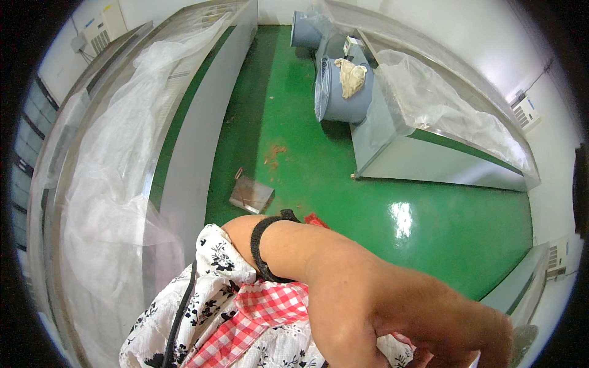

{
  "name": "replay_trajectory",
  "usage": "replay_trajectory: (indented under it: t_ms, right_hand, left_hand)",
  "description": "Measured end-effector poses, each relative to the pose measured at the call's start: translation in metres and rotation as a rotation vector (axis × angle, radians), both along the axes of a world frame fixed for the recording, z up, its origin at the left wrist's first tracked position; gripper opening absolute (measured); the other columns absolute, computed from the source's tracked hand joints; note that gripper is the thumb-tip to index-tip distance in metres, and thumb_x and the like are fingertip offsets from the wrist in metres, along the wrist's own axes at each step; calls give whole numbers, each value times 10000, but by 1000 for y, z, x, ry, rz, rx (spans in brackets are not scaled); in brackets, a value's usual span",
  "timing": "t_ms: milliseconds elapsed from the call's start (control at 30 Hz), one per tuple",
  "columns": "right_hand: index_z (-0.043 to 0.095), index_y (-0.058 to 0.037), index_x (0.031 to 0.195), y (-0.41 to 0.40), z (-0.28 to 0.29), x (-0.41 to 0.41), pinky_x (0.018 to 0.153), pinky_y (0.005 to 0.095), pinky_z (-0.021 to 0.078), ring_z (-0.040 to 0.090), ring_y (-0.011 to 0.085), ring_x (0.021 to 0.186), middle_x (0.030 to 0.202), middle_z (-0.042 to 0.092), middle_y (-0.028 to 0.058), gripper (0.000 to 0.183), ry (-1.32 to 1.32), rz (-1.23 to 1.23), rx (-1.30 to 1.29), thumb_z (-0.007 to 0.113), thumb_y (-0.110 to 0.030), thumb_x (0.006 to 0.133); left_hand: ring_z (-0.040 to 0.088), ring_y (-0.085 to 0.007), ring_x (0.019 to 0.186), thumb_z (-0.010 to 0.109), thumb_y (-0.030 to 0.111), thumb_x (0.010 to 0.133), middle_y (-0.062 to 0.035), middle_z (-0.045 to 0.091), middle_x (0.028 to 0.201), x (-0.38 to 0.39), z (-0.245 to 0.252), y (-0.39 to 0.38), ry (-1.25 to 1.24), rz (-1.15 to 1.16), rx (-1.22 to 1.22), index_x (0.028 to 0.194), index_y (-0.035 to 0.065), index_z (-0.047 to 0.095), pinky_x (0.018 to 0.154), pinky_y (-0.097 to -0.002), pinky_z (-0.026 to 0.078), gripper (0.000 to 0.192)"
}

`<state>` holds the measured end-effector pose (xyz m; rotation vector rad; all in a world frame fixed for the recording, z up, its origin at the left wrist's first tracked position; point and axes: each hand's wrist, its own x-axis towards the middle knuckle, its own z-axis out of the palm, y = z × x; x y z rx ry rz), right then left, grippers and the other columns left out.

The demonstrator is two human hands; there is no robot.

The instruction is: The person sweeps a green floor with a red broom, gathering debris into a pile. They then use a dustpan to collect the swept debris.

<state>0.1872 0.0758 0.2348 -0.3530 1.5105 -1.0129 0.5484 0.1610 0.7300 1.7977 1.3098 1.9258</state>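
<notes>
My left hand (414,299) reaches across the lower right, very close to the camera. A black band (263,248) circles its wrist, next to a white floral sleeve (221,250). The fingers curl down at the bottom edge, and the fingertips are partly hidden, so any held thing cannot be made out. Below the wrist lies my white floral garment (216,303) with red gingham trim (271,303). A thin black cord (181,313) runs down over it. My right hand is out of view. Beyond the wrist, a metal dustpan (251,195) rests on the green floor (313,170).
Long troughs with translucent plastic sheeting (115,184) stand at left, and another sheeted trough (437,154) at right. A blue-grey drum fan (345,103) bears a cream cloth (350,79); a second fan (304,32) stands behind. Brown debris (274,156) and a red item (315,220) lie on the floor.
</notes>
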Motion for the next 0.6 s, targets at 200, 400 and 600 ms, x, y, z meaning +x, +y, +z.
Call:
replay_trajectory:
  t_ms: [200, 400, 600]
  right_hand:
    - [583, -19, 726, -8, -3, 11, 541, 316, 416, 527, 196, 551, 648, 586, 59, 170, -8, -32, -65, 606, -182, 769]
    - [603, -7, 762, 6, -7, 21, 583, 337, 456, 566, 206, 594, 690, 615, 88, 183, -67, -38, -31, 605, -190, 767]
    - [612, -20, 755, 16, 16, 38, 596, 319, 457, 570, 185, 621, 716, 623, 86, 178, -21, -34, 33, 609, -198, 765]
  left_hand:
    - [534, -148, 635, 531, 103, 725, -134, 523, 938, 24, 8, -1, -283, -179, -16, 1160, -131, 375, 526, -230, 442, 518]
    - [527, -112, 629, 571, 143, 763, -138, 542, 960, 25, 13, 10, -68, -52, -167, 1148, -127, 406, 520, -219, 437, 498]
    - [501, -106, 631, 601, 235, 781, -133, 535, 962, 39, 23, 16, 194, -69, -139, 1110, -121, 441, 507, -206, 412, 511]
